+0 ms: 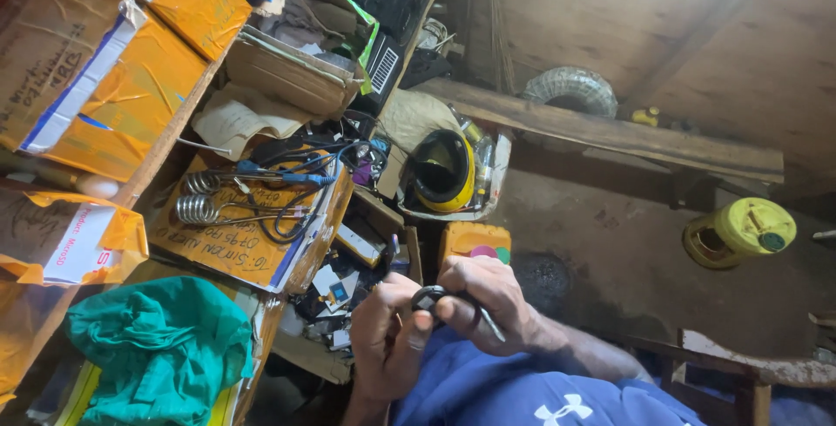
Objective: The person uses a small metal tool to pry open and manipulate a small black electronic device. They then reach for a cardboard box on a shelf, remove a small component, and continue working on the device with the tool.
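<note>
Both my hands meet low in the middle of the head view, just above my blue shirt. My right hand (488,304) has its fingers closed on a small dark round part with a thin grey stem or wire (428,297). My left hand (385,339) pinches the same part from below with thumb and fingertips. The part is mostly hidden by my fingers, so its exact shape is unclear.
Cluttered wooden shelves at left carry taped cardboard boxes (104,69), a box with metal coils and cables (252,208), small electronic parts (340,291) and a green cloth (161,348). A yellow helmet (444,172), a yellow jug (740,233), a wire coil (570,91) and a plank (610,130) lie further right.
</note>
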